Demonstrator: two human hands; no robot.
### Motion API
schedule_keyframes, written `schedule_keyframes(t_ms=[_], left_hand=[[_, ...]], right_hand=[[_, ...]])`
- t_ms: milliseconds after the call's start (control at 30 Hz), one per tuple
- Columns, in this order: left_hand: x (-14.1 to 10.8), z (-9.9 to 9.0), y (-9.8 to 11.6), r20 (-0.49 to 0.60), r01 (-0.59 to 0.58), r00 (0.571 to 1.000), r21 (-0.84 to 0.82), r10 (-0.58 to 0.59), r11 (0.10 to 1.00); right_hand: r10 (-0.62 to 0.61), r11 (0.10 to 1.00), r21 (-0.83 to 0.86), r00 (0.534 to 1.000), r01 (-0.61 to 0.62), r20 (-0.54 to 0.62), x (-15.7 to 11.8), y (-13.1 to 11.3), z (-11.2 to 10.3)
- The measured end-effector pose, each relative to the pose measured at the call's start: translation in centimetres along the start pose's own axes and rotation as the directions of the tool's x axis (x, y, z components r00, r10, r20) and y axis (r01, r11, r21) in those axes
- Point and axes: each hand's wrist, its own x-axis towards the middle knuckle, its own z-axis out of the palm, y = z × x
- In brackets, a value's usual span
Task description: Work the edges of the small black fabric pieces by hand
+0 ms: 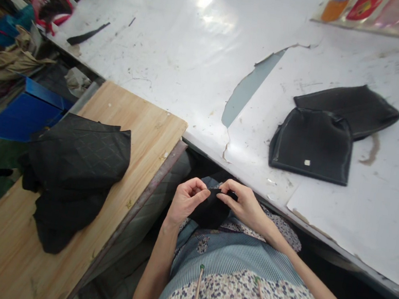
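Observation:
A small black piece of fabric or leather [210, 211] hangs between my two hands, just above my lap and below the table's front edge. My left hand [188, 201] pinches its upper left edge between thumb and fingers. On the other side, my right hand [242, 201] grips the upper right edge the same way. The fingertips of both hands are close together. What the piece is exactly, I cannot make out. Two black leather-like pieces lie on the table to the right: a front one [312, 147] bearing a small white square, and another [352, 107] partly behind it.
The white-covered table [167, 57] has a torn patch [253, 90]. A wooden board [140, 122] at left carries a heap of black quilted material [79, 168]. Blue bins [20, 111] and a red bag [49, 4] stand further left. A black strip [87, 34] lies near the table's left end.

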Motion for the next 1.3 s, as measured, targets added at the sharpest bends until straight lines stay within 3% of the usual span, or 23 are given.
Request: schedule_keyframes(t_ms=[233, 700, 1300], left_hand=[[-0.02, -0.11, 0.33, 0.025, -0.043, 0.999, 0.117, 0.041, 0.992], [-0.42, -0.02, 0.91, 0.012, -0.121, 0.993, 0.126, 0.12, 0.985], [-0.27, -0.05, 0.16, -0.006, -0.129, 0.992, 0.1, 0.13, 0.987]], right_hand=[[-0.025, 0.999, -0.024, 1.0, 0.025, -0.002, -0.05, 0.39, 0.12], [-0.031, 1.0, 0.002, 1.0, 0.031, 0.001, 0.2, 0.2, 0.17], [-0.023, 1.0, -0.002, 1.0, 0.023, -0.003, 0.24, 0.44, 0.21]])
